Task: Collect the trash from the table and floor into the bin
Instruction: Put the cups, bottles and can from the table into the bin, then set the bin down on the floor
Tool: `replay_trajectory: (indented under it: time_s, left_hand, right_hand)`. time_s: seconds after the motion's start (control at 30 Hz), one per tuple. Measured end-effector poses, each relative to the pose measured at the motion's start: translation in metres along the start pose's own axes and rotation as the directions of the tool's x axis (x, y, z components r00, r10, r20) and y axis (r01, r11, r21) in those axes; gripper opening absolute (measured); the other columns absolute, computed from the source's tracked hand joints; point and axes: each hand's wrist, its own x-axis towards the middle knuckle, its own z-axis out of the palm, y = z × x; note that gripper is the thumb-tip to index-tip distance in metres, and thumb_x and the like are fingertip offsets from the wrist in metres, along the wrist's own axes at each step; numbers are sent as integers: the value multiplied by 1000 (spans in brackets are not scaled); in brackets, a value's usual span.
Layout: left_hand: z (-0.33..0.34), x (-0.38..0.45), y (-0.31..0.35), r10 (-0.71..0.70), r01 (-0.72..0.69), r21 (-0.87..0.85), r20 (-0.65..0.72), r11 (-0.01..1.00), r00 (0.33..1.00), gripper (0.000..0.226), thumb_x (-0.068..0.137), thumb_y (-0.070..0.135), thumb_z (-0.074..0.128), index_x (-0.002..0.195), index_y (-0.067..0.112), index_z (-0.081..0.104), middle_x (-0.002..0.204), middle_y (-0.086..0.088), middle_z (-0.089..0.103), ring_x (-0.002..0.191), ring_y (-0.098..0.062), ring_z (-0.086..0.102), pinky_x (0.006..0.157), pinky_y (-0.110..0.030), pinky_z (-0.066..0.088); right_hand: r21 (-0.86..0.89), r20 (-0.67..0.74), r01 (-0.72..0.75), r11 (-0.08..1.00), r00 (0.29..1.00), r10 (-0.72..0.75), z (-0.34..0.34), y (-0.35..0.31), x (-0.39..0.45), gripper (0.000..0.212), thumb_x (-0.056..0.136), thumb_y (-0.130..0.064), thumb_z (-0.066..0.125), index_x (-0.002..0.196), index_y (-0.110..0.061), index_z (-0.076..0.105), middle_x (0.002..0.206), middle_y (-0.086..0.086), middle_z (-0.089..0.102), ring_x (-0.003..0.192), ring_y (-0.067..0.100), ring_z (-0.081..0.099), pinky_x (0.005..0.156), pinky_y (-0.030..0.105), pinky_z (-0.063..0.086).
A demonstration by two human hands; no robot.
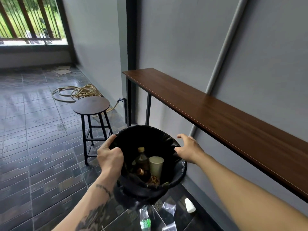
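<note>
The head view looks down at a bin [176, 179] with a black bag [133, 135] in it. The left hand [109, 157] has its grip closed on the near left rim of the bin, with the thumb inside and the fingers curled over the bag's edge. The right hand [189, 150] is at the right rim. Its grip is wide, with the fingers spread out, and the thumb seems to touch the bag's edge, but it holds nothing.

Inside the bin lie a dark bottle [142, 159] with a tan cap, a white paper cup [156, 165] leaning beside it, and a brown bottle [146, 176] low down.

More trash is on the floor [33, 139], just below the bin. There is a clear plastic bottle [145, 220] with a green label, some clear plastic wrap [168, 212], and a small white cup [190, 205] on its side near the wall.

A long brown desk [216, 110] stands along the grey wall on the right. A round stool [91, 105] stands on the floor to the left of the bin. Behind the stool a yellow hose [78, 93] lies in loops on the dark tiles. A window with bars [30, 19] is far off at the top left.
</note>
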Motion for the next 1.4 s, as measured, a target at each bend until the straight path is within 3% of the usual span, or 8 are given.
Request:
replay_trajectory:
  time_s: [0.23, 0.3, 0.47, 0.63, 0.73, 0.8, 1.23, 1.4]
  left_hand:
    - [-20, -13, -18, -4, 1, -32, -95, 999, 995, 67, 76, -10, 50, 131, 22, 68, 102, 6, 76, 73, -16, 72, 76, -39, 64]
    - [-27, -17, -30, -13, 8, -46, -115, 999, 993, 68, 75, -11, 51, 134, 21, 65, 108, 2, 76, 73, -18, 73, 77, -48, 63]
    - [-51, -36, -69, 10, 22, 137, -235, 990, 972, 79, 66, -9, 43, 134, 26, 65, 128, 8, 69, 113, -20, 69, 99, -47, 55]
    - [-86, -34, -140, 111, 46, 478, -295, 877, 949, 74, 75, -15, 42, 143, 12, 57, 147, 0, 56, 138, -14, 48, 119, -21, 28]
    - [-105, -22, -197, 112, 60, 569, -262, 820, 959, 73, 76, -16, 43, 144, 6, 55, 152, -5, 51, 142, -15, 43, 106, 5, 15]
    - [-112, -9, -237, 99, 67, 595, -242, 801, 965, 73, 76, -17, 43, 145, 5, 53, 153, -6, 49, 144, -17, 41, 100, 10, 11]
    - [-136, 112, -518, 182, 24, 688, -225, 726, 957, 76, 74, -17, 43, 146, 5, 51, 156, -6, 46, 145, -17, 39, 111, -1, 13]
    - [-137, 159, -595, 261, -43, 682, -221, 731, 940, 75, 74, -17, 42, 146, 3, 51, 155, -7, 46, 146, -18, 39, 119, -17, 18]
  right_hand:
    - [139, 5, -51, 989, 999, 50, 26, 8, -1, 74, 89, -26, 61, 154, -13, 26, 155, 15, 35, 142, 31, 36, 111, 39, 32]
    - [192, 40, -46, 980, 998, 39, 39, 7, 0, 72, 90, -28, 61, 153, -14, 29, 153, 14, 40, 139, 31, 40, 110, 39, 34]
    - [330, 97, -69, 942, 995, 39, 85, 9, 5, 60, 90, -24, 61, 147, -14, 44, 145, 12, 52, 132, 30, 49, 105, 34, 37]
    - [432, 195, -108, 896, 980, 24, 170, 32, 2, 56, 90, -10, 57, 145, -7, 47, 149, 12, 49, 137, 26, 45, 112, 30, 32]
    - [424, 256, -152, 893, 966, 43, 228, 59, 0, 59, 89, -6, 51, 148, -10, 44, 152, 11, 46, 140, 25, 42, 115, 31, 29]
    - [413, 272, -166, 896, 961, 52, 265, 79, 6, 61, 89, -6, 48, 149, -11, 43, 153, 9, 45, 141, 25, 40, 116, 32, 29]
    - [519, 334, -206, 829, 942, 24, 517, 199, 115, 59, 91, 0, 45, 150, -8, 40, 154, 9, 42, 142, 18, 39, 118, 33, 29]
    - [551, 344, -165, 818, 938, -43, 580, 225, 163, 59, 93, 3, 44, 151, -5, 36, 156, 13, 38, 145, 20, 34, 117, 29, 27]
